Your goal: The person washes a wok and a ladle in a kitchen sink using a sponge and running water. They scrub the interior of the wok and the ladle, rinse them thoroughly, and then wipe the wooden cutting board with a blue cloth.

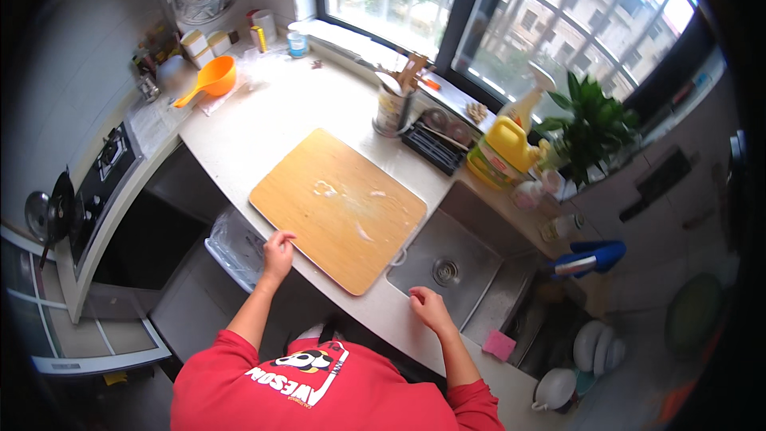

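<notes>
board [319, 231] beside left grip [278, 254], perhaps touching

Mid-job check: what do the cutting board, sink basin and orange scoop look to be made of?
Cutting board: likely wood or bamboo, smooth finish; warm tan tone, though any grain is too faint to confirm.
Sink basin: looks like stainless steel, dull satin finish; grey with soft reflections.
Orange scoop: probably plastic, fairly smooth; one bright colour throughout.

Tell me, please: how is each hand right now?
Left hand: fingers curled beside the cutting board; grip cannot be told.
Right hand: fingers curled by the sink; nothing seen held; full closure cannot be told.
</notes>
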Motion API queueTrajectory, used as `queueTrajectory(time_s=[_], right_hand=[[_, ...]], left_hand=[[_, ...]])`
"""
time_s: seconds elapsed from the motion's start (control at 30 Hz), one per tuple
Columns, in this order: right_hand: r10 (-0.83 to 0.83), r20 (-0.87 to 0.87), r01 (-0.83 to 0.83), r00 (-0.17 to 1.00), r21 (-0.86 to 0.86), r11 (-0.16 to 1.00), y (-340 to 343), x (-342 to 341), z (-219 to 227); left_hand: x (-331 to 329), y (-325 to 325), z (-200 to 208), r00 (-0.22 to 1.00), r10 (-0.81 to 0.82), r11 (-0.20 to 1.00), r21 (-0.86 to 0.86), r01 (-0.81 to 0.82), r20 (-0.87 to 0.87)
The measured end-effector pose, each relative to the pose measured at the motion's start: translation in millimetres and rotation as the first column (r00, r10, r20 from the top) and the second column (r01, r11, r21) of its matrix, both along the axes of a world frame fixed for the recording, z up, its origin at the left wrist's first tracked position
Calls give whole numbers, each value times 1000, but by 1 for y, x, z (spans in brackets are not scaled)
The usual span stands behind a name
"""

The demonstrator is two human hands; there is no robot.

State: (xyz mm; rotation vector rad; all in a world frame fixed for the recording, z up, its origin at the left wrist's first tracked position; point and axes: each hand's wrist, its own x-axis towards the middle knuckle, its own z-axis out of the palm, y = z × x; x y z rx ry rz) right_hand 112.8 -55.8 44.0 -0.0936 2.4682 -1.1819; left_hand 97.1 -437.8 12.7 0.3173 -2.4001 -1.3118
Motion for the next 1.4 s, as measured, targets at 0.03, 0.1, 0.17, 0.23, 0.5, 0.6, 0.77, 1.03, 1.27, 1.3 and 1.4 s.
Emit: queueTrajectory(time_s=[0.03, 0.1, 0.17, 0.23, 0.5, 0.6, 0.77, 1.03, 1.27, 1.3, 1.4], right_hand=[[110, 29, -111, 994, 14, 994, -14, -10, 8], [322, 87, -325, 943, 34, 945, -35, -20, 37], [395, 241, -306, 886, -335, 891, -49, -26, 77], [397, 372, -27, 839, -700, 713, -53, -25, 95], [221, -204, -199, 954, 125, 972, 11, -5, 64], [-188, -4, 187, 982, -59, 981, 37, 37, 83], [-143, -5, 142, 990, 175, 974, 110, 105, 74], [-372, 18, 310, 928, -592, 744, 158, 144, 122], [93, -464, 36, 881, 261, 965, 114, 93, 47], [-124, -40, 124, 992, 14, 992, 85, 91, 45], [139, -77, -129, 987, 113, 985, 15, 74, 50]], left_hand=[[3, -3, 7, 999, -19, 999, -33, 20, 39], [10, 9, 24, 985, -116, 993, 3, 117, 126], [8, 37, 40, 930, -352, 934, 112, 340, 105], [-4, 84, 54, 739, -673, 568, 662, 490, 31], [-13, 174, 58, 499, -803, 507, -66, 859, 326], [-2, 171, 30, 684, -623, 467, -522, 714, 379], [-7, 159, -39, 722, -525, 465, -558, 687, 451], [-7, 191, -2, 687, -438, 496, -482, 723, 579], [59, 164, 25, 477, -809, 511, 9, 860, 344], [78, 143, 18, 448, -834, 494, 74, 866, 323], [132, 78, 22, 464, -814, 557, 243, 794, 348]])
